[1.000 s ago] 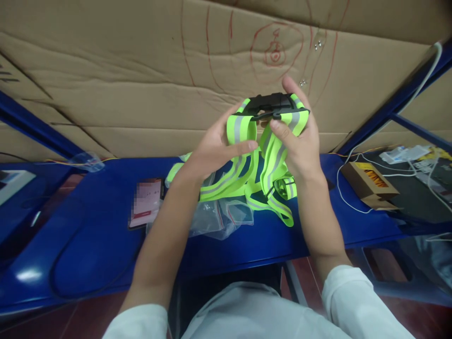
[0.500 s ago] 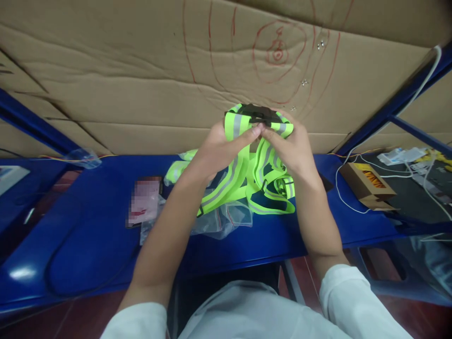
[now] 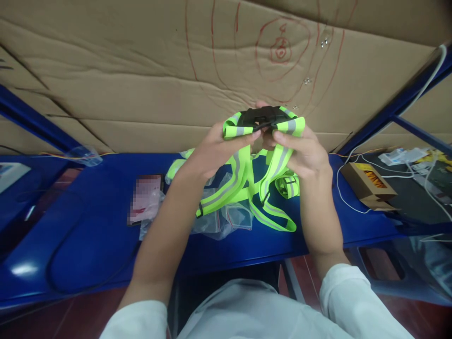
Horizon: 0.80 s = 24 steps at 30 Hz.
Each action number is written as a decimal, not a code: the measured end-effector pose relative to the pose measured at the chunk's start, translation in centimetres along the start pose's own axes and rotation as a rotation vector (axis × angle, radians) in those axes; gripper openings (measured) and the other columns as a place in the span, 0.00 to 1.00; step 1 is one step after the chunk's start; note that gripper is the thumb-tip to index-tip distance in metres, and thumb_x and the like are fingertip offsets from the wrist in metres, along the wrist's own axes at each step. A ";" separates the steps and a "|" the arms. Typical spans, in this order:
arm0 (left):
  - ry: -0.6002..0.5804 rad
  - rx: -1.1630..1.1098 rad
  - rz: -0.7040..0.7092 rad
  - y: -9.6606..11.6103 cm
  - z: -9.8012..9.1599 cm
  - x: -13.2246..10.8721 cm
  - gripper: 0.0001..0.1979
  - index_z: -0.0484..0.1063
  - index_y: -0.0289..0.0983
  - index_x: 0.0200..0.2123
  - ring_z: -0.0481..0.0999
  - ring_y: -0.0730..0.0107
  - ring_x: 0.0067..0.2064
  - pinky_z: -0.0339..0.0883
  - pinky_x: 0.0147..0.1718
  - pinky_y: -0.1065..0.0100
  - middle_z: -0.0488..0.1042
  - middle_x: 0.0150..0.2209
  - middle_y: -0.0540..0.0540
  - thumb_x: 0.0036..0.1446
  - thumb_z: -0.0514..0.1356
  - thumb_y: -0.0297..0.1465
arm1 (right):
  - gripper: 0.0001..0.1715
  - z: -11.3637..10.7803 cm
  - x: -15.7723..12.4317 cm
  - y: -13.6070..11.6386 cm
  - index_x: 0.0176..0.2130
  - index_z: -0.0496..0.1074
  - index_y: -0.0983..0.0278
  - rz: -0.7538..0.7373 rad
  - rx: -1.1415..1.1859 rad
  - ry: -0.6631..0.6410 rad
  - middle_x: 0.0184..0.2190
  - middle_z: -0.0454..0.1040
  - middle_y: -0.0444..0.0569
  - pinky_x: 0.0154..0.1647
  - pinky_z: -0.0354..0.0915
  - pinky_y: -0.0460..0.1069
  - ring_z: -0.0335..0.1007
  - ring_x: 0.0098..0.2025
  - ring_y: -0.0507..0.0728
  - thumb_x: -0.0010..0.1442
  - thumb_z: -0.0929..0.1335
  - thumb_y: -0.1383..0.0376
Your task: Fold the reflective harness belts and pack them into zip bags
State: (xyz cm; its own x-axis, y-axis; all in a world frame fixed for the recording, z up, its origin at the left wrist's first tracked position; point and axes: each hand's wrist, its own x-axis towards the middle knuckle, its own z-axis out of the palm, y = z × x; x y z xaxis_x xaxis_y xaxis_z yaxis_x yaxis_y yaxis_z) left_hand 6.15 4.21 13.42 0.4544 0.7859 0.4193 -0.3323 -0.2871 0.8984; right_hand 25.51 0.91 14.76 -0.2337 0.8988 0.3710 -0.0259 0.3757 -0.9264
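Between both hands, raised above the blue table, is a neon yellow-green reflective harness point(image 3: 233, 181) with silver stripes and a black buckle point(image 3: 261, 115). My left hand point(image 3: 215, 150) is closed on the strap at the buckle's left end, thumb along its lower edge. On the other end, my right hand point(image 3: 305, 146) grips the strap, thumb pressed near the buckle. Fingers behind the buckle are mostly hidden. The harness's lower straps hang down to the table. Beside them lies a rolled reflective strap point(image 3: 287, 187), with clear plastic bags point(image 3: 222, 221) underneath.
A phone-like device with a blurred screen point(image 3: 146, 200) lies left on the blue table point(image 3: 99, 235). Cardboard point(image 3: 123, 84) with red drawn rings stands behind. At right are an open small carton point(image 3: 369, 186) and a white cable point(image 3: 341, 188). Another reflective bundle point(image 3: 174, 170) lies behind my left forearm.
My right hand has moved right and slightly down, with its strap. The buckle now shows more widely between my hands, and a lower strap loop hangs further down.
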 end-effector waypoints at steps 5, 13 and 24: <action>-0.068 -0.100 -0.031 -0.9 -0.7 0.3 0.14 0.82 0.42 0.46 0.86 0.60 0.43 0.83 0.46 0.55 0.84 0.40 0.48 0.60 0.72 0.41 | 0.33 -0.1 -0.4 0.0 0.53 0.78 0.56 -0.047 -0.048 0.043 0.39 0.79 0.47 0.48 0.79 0.59 0.80 0.47 0.61 0.58 0.76 0.40; 0.130 -0.046 -0.027 -1.0 0.0 0.5 0.20 0.81 0.39 0.50 0.84 0.49 0.55 0.80 0.52 0.52 0.84 0.48 0.42 0.59 0.71 0.45 | 0.30 1.5 0.0 1.3 0.45 0.81 0.56 -0.030 -0.137 0.223 0.43 0.83 0.47 0.52 0.81 0.61 0.80 0.57 0.65 0.63 0.71 0.36; 0.075 0.002 -0.072 -1.3 -0.4 0.3 0.21 0.84 0.41 0.42 0.82 0.56 0.55 0.74 0.61 0.54 0.85 0.49 0.47 0.43 0.80 0.36 | 0.35 1.3 0.1 1.1 0.48 0.80 0.59 0.036 -0.075 0.021 0.45 0.83 0.50 0.59 0.78 0.62 0.79 0.58 0.64 0.61 0.71 0.34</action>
State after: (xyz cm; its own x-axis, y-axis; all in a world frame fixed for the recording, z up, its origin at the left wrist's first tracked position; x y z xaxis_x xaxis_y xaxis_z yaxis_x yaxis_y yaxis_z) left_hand 6.41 5.07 12.30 0.4141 0.8433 0.3426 -0.2996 -0.2291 0.9261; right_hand 24.21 1.15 13.71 -0.2128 0.9164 0.3391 0.0554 0.3578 -0.9322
